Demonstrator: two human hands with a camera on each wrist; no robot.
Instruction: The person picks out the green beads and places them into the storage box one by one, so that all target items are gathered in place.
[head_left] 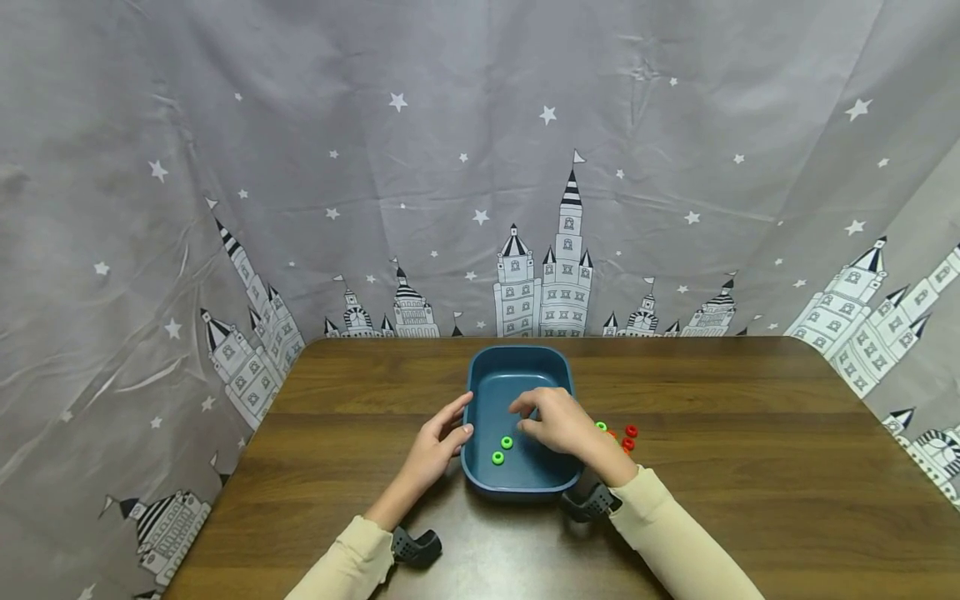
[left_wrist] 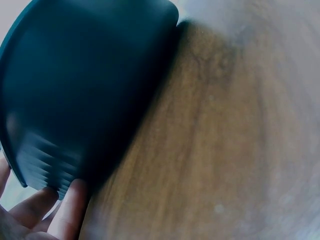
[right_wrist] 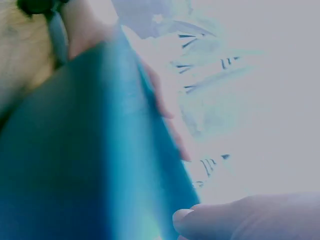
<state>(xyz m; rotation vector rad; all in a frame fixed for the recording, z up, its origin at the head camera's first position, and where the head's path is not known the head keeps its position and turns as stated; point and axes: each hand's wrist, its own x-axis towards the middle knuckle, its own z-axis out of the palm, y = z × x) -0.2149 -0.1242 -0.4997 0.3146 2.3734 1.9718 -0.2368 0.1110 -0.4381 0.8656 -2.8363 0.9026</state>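
Note:
A blue rectangular tray with raised walls stands on the wooden table. Two bright green ring-shaped beads, one green bead and another green bead, lie on its floor. My left hand holds the tray's left side, with fingertips against the ribbed outer wall and other digits over the rim. Above the tray's right half hovers my right hand, fingers loosely bent, thumb and index apart, and no bead visible between them. Red beads, with orange and green ones, lie beside the tray, partly hidden by the right forearm.
The brown table extends to both sides of the tray. A grey curtain printed with castles and stars hangs along the table's far edge. Black wrist bands, the left one and the right one, sit close to the tabletop.

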